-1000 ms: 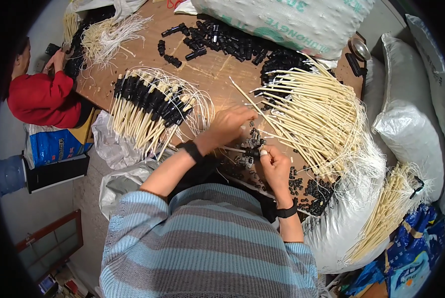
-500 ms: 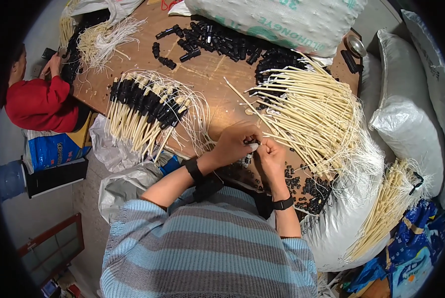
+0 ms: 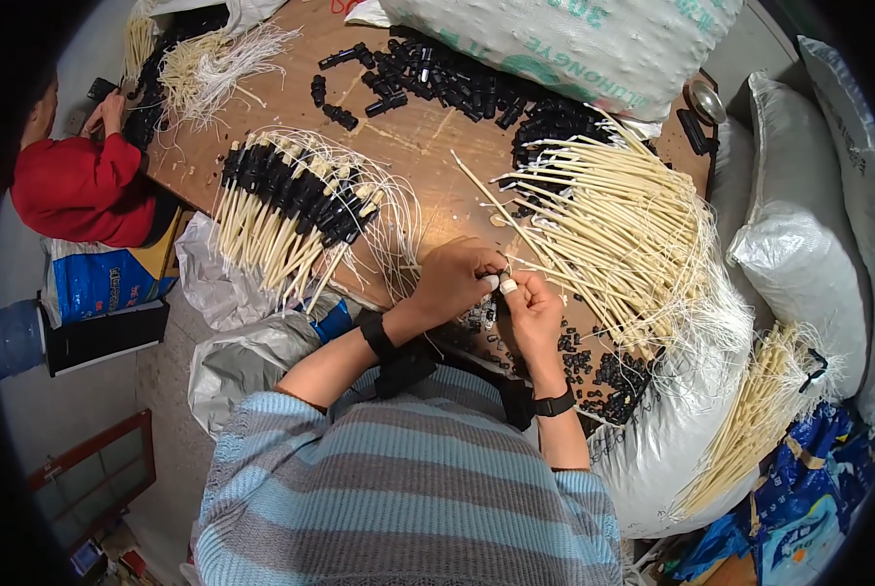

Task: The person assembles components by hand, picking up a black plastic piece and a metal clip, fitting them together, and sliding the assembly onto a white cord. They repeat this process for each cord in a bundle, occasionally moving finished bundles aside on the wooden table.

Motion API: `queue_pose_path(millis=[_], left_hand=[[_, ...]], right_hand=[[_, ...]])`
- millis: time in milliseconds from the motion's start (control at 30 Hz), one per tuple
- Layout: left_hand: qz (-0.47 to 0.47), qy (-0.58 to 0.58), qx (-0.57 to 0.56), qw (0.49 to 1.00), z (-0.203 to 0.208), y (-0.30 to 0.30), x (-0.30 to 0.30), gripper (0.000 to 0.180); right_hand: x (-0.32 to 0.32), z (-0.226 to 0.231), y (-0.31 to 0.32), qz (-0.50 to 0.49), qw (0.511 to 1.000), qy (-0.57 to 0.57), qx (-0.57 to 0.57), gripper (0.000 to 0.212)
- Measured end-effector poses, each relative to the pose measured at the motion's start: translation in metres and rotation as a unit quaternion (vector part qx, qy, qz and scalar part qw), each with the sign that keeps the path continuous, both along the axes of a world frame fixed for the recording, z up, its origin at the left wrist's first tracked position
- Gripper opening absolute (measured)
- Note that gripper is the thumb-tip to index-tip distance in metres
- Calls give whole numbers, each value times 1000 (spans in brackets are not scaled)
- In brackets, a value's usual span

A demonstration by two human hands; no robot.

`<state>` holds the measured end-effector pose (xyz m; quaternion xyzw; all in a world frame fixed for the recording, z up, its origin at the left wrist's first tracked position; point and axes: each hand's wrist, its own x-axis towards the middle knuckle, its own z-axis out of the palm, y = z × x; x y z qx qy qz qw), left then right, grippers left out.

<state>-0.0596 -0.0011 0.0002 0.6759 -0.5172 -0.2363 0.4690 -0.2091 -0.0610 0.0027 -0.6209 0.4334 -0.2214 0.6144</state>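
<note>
My left hand (image 3: pixel 451 282) and my right hand (image 3: pixel 535 311) meet over the near edge of the table, fingertips pinched together. Between them shows a small black piece (image 3: pixel 501 277), mostly hidden by the fingers. White coverings wrap some fingertips. Beyond my left hand lies a bundle of cream-coloured tubes with black sleeves (image 3: pixel 306 200) and loose white strings. A large fan of cream tubes with white strings (image 3: pixel 604 225) spreads out to the right of my hands. Tiny black parts (image 3: pixel 618 376) are scattered beside my right wrist.
Black ribbed cylinders (image 3: pixel 437 83) are heaped at the back of the wooden table (image 3: pixel 398 161), before a big white sack (image 3: pixel 564 49). Filled sacks (image 3: pixel 799 195) crowd the right side, with another tube bundle (image 3: pixel 745 420). A person in red (image 3: pixel 81 186) works at the far left.
The view has shifted slightly. My hands stay together; the right fingertips, with a white covering now showing, have closed in against the left ones.
</note>
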Motion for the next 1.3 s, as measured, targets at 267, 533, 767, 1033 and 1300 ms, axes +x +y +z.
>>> queue_pose_path(millis=[267,533,767,1033,1300], left_hand=[[-19,-23,-70,997,3,-2,7,29],[-146,-42,11,988,3,2,18,34],[-121,-118,44,985,15,9,17,25],[-123,-306,-36,943,34,36,34,22],[206,-421,-107,877,70,71,148,24]], right_hand=[[-5,13,-4,-17,984,-143,102,10],[-16,21,-13,2,991,-127,46,20],[-13,25,-12,149,938,60,-308,19],[18,15,-6,149,988,-9,33,20],[46,39,-13,27,954,-24,-297,22]])
